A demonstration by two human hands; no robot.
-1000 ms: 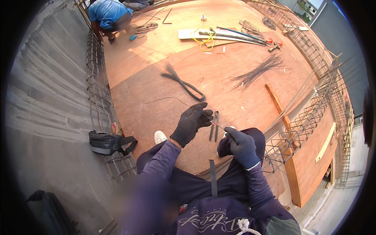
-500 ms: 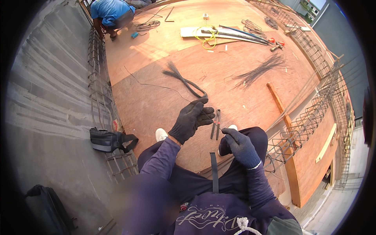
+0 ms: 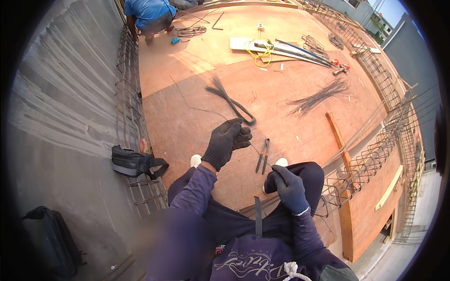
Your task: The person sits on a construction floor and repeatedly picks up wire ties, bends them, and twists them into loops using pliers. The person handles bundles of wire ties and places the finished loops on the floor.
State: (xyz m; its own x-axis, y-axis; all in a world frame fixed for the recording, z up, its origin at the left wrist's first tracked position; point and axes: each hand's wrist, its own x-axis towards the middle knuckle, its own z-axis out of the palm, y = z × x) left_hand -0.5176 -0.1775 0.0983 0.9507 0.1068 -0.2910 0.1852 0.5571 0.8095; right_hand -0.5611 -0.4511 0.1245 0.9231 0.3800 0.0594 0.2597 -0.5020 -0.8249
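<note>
A long thin wire (image 3: 205,111) runs through both my hands, its free end reaching up and to the left over the plywood. My left hand (image 3: 226,143), in a dark glove, pinches it near the middle. Lower and to the right, my gloved right hand (image 3: 289,188) grips its other end between thumb and fingers. Beneath the stretch between my hands, red-handled pincers (image 3: 263,156) lie on the plywood. Just beyond my left hand rests a folded bundle of dark tie wire (image 3: 232,103). A second, loose bundle of wire (image 3: 321,97) lies spread out farther right.
Plywood sheets (image 3: 178,122) form the floor. Rebar cages run along the left wall (image 3: 126,89) and the right edge (image 3: 356,173). A black bag (image 3: 133,161) sits at left. Farther off lie a yellow cord (image 3: 259,58), a hammer (image 3: 341,70) and a person in blue (image 3: 147,16) crouching.
My hands have moved farther apart, with more wire now showing between them. The right hand has shifted slightly down and right. The whole view has shifted a little too.
</note>
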